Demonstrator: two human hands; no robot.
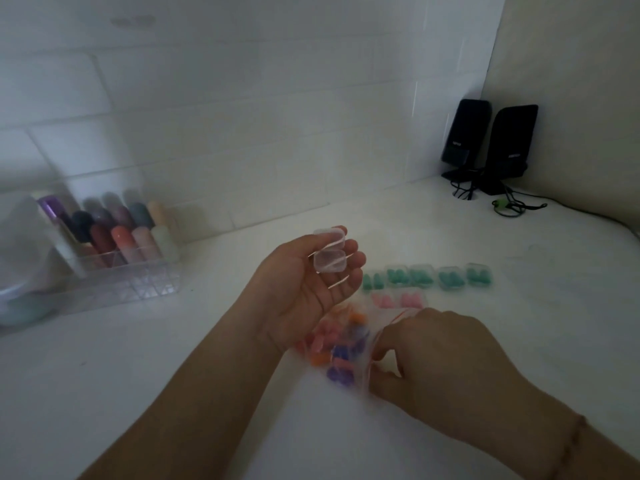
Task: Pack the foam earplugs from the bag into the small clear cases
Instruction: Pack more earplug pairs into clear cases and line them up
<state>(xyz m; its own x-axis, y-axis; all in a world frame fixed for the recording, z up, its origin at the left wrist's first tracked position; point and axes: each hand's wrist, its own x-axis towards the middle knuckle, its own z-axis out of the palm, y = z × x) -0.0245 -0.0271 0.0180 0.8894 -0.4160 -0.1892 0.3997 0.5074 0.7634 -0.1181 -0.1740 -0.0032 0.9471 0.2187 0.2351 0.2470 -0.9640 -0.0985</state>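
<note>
At the table's middle, the left hand cradles an open clear case on loosely curled fingers, palm up, both halves bare. Below and to its right, the right hand reaches into the bag, fingers curled at its mouth; whether they already pinch an earplug is hidden. Loose earplugs, pink, orange and purple, lie in the bag on the table. Beyond, a row of filled green cases sits with pink cases just before it. This looks like the picking step: next, draw plugs out and seat them in the held case, then snap it closed.
</note>
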